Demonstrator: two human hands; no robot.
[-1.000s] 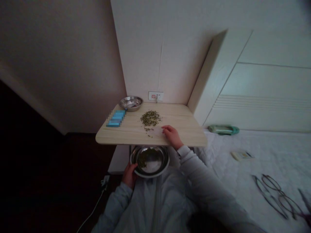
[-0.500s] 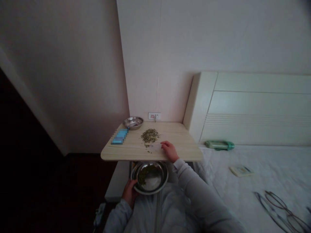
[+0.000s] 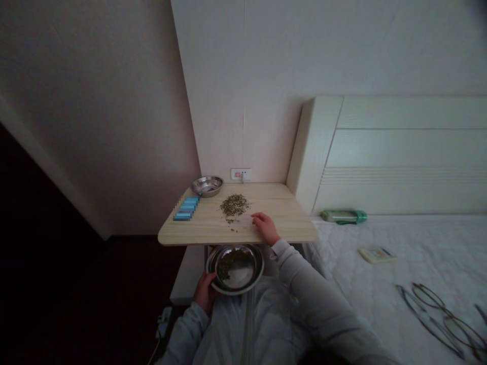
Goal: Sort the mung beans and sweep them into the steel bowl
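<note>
My left hand [image 3: 205, 293] is closed on the left rim of a stainless steel bowl [image 3: 259, 268], held tilted just below the table's front edge. Small green-brown bits [image 3: 225, 268] lie along the bowl's left and far side. On the wooden table [image 3: 285, 203], a loose heap of similar dried bits [image 3: 235, 205] is spread out, with a few stray ones trailing toward me. My right hand [image 3: 266, 229] rests low over the table, right of these strays, fingers bent together. A pale, see-through patch shows by its fingertips; what it is I cannot make out.
A second steel bowl [image 3: 207, 186] stands at the table's back left, with a blurred-out blue phone-like object [image 3: 186, 208] in front. On the bed [image 3: 342, 274] at right lie a green-capped bottle [image 3: 343, 217], a small flat packet [image 3: 377, 254] and looped cords [image 3: 433, 314].
The view has tipped slightly, so everything sits a little higher in the picture. Both hands keep nearly the same places; the heap looks much the same.
</note>
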